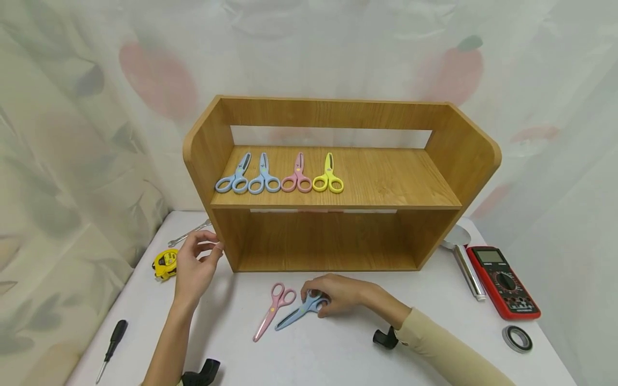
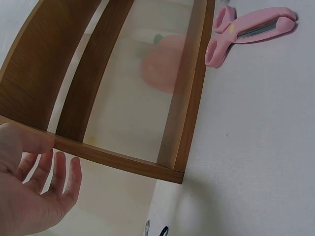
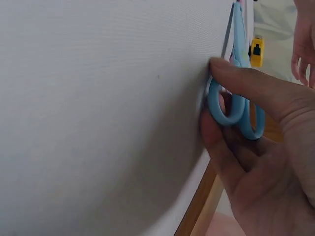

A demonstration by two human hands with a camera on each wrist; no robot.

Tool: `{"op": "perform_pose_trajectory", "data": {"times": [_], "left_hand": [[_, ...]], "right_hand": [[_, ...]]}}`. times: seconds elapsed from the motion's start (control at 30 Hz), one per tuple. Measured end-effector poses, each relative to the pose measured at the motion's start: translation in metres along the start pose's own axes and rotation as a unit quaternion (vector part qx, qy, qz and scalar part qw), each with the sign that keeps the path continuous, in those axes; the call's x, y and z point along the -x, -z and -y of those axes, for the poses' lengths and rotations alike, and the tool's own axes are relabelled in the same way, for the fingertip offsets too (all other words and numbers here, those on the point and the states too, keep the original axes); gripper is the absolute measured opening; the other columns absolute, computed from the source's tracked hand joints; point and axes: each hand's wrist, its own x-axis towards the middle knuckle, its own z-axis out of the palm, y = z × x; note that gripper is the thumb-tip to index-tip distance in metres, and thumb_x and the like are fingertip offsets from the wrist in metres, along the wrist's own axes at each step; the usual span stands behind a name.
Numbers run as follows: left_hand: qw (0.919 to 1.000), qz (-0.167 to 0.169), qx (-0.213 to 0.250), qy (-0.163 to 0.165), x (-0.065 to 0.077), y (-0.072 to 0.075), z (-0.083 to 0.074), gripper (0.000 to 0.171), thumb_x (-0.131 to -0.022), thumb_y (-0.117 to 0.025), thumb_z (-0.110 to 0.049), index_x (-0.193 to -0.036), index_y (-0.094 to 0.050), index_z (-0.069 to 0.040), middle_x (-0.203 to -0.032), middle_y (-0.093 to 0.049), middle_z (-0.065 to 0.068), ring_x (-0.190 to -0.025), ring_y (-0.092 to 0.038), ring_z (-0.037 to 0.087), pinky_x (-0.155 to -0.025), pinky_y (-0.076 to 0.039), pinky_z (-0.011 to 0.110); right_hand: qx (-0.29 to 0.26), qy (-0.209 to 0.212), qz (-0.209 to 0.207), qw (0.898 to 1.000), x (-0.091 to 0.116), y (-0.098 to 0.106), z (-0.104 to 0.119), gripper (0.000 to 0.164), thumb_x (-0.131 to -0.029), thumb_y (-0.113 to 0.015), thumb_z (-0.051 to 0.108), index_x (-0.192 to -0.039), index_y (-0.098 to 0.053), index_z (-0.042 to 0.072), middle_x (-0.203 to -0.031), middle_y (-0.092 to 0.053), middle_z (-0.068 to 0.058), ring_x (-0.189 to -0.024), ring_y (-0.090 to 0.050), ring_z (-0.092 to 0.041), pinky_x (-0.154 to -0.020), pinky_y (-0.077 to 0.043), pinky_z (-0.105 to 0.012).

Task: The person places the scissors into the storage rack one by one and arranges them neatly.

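Blue plastic scissors, pinched in the right hand, could, if swung left, knock the pink plastic pair, the left hand's fingers loosely apart beside the brown wooden shelf.

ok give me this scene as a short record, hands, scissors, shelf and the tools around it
right hand: holding blue scissors by the handles, blades pointing away from the palm
left hand: at the wooden shelf unit's left side, fingers bent
table, in front: loose pink scissors, beside the held pair
upper shelf, left to right: first blue scissors, second blue scissors, shelved pink scissors, yellow scissors
left side: wrench, yellow tape measure, black-handled screwdriver
right side: red digital multimeter
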Motion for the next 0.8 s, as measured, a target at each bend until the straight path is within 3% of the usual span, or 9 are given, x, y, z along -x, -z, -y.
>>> {"op": "perform_pose_trajectory", "data": {"times": [0.13,0.27,0.43,0.53,0.63,0.7,0.8], "left_hand": [[1.0,0.001,-0.002,0.001,0.0,0.0,0.0,0.03,-0.1,-0.075,-0.004,-0.127,-0.064,-0.005,-0.119,-0.066,0.004,-0.097,-0.066,0.0,-0.076,-0.055,0.011],[1.0,0.0,-0.002,0.004,0.0,0.0,-0.001,0.03,-0.1,-0.075,-0.004,-0.128,-0.064,-0.006,-0.119,-0.066,0.005,-0.097,-0.066,0.001,-0.076,-0.054,0.012],[1.0,-0.001,0.003,0.003,0.0,-0.001,-0.001,0.03,-0.1,-0.075,-0.003,-0.127,-0.064,-0.005,-0.119,-0.066,0.005,-0.097,-0.066,0.001,-0.075,-0.055,0.012],[1.0,0.0,0.004,0.001,0.0,-0.001,-0.001,0.029,-0.1,-0.075,-0.003,-0.127,-0.064,-0.005,-0.118,-0.066,0.005,-0.097,-0.067,0.001,-0.075,-0.055,0.012],[1.0,0.0,0.002,0.0,0.0,-0.001,-0.001,0.029,-0.1,-0.075,-0.003,-0.127,-0.064,-0.005,-0.118,-0.066,0.005,-0.097,-0.066,0.001,-0.075,-0.055,0.011],[1.0,-0.001,0.003,0.0,-0.001,-0.001,-0.001,0.029,-0.099,-0.075,-0.003,-0.127,-0.064,-0.005,-0.118,-0.066,0.005,-0.097,-0.066,0.001,-0.075,-0.055,0.012],[1.0,0.0,0.005,-0.001,-0.001,-0.001,0.0,0.03,-0.099,-0.075,-0.002,-0.126,-0.064,-0.004,-0.118,-0.066,0.005,-0.097,-0.066,0.001,-0.075,-0.056,0.012]], "right_hand": [[-0.066,-0.002,0.042,0.997,0.015,0.003,-0.002,0.043,-0.089,-0.089,0.008,-0.126,-0.071,0.02,-0.103,-0.067,0.005,-0.087,-0.055,0.0,-0.077,-0.052,-0.014],[-0.148,-0.011,0.07,0.986,0.033,0.007,-0.004,0.053,-0.083,-0.092,0.004,-0.13,-0.073,0.019,-0.104,-0.062,0.006,-0.089,-0.056,0.0,-0.079,-0.054,-0.014],[-0.184,-0.016,0.056,0.981,0.055,0.015,0.007,0.058,-0.081,-0.094,0.006,-0.134,-0.072,0.015,-0.1,-0.057,0.007,-0.078,-0.059,0.003,-0.076,-0.054,-0.014],[-0.18,0.011,0.01,0.984,0.071,0.03,0.023,0.057,-0.082,-0.095,0.012,-0.135,-0.072,0.012,-0.1,-0.063,0.003,-0.081,-0.064,0.002,-0.079,-0.061,-0.02],[-0.166,0.064,-0.065,0.982,0.087,0.054,0.041,0.058,-0.085,-0.094,0.017,-0.137,-0.07,0.008,-0.106,-0.071,-0.005,-0.091,-0.067,-0.003,-0.084,-0.065,-0.027],[-0.161,0.097,-0.134,0.973,0.097,0.072,0.052,0.061,-0.083,-0.095,0.015,-0.137,-0.07,0.006,-0.108,-0.072,-0.009,-0.094,-0.066,-0.006,-0.084,-0.065,-0.027],[-0.135,0.13,-0.247,0.951,0.108,0.097,0.067,0.064,-0.078,-0.096,0.004,-0.137,-0.069,0.003,-0.111,-0.073,-0.012,-0.095,-0.066,-0.008,-0.083,-0.064,-0.024]]}}
